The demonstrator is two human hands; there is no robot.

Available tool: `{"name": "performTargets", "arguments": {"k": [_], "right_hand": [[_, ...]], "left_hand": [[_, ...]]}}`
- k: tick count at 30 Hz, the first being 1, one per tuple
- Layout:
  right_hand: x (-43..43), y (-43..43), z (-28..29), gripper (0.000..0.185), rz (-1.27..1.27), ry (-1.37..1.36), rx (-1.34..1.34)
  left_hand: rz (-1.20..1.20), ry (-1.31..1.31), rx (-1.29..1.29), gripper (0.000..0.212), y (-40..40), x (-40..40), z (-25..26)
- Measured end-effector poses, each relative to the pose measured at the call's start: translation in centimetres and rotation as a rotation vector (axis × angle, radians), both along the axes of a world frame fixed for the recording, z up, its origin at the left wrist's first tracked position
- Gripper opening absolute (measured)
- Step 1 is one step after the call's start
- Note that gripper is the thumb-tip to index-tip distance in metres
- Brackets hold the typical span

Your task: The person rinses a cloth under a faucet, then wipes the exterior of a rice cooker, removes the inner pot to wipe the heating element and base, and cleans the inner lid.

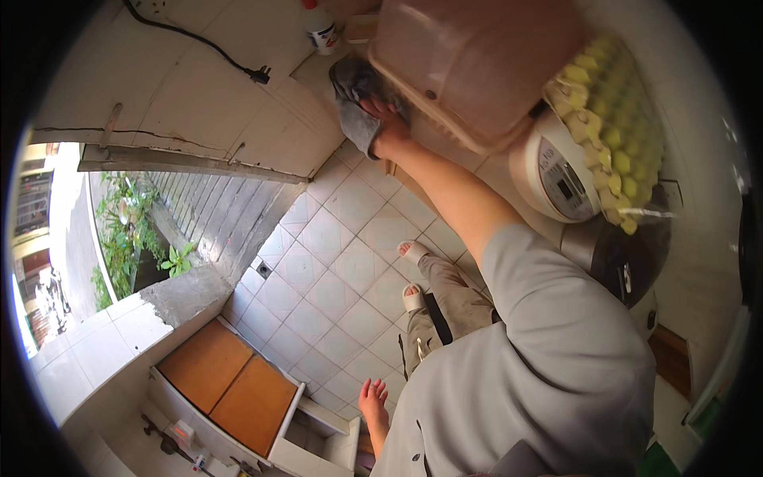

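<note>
My right hand (390,128) reaches out at the top of the view and lies on a crumpled grey cloth (353,113). Its fingers press into the cloth, which rests on the counter beside a large pinkish translucent plastic container (471,65). Part of the cloth is blurred. Down at my other side, my left hand (374,405) hangs free above the tiled floor, holding nothing, with its fingers loosely apart.
A white bottle with a red cap (322,36) stands behind the cloth. Right of the container are a white rice cooker (557,173), yellow egg trays (620,131) and a dark appliance (620,256). A black plug (260,74) hangs on the wall. Orange cabinet panels (232,387) stand lower left.
</note>
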State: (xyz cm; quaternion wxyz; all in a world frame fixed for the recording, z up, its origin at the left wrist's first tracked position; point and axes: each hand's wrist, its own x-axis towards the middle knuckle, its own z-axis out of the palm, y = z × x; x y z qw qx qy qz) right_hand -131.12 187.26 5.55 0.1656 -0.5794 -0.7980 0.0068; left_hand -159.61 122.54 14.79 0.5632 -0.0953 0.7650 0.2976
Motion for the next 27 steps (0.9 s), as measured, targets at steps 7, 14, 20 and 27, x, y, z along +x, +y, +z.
{"name": "performTargets", "arguments": {"k": [7, 14, 20, 27], "right_hand": [[12.1, -26.0, 1.4, 0.056, -0.192, 0.060, -0.096], [23.9, -49.8, 2.1, 0.047, -0.502, -0.053, -0.070], [28.5, -63.3, 2.7, 0.043, -0.635, -0.098, -0.186], [29.8, -64.4, 6.2, 0.046, -0.664, 0.071, -0.135]], "left_hand": [[-0.275, -0.026, 0.044, 0.046, -4.1, -6.4, -6.6], [-0.447, 0.021, 0.057, 0.046, -5.0, -9.9, -6.7], [-0.573, -0.002, 0.124, 0.046, -5.0, -7.4, -5.7], [-0.789, 0.005, 0.180, 0.048, -5.4, -2.1, -6.1]]}}
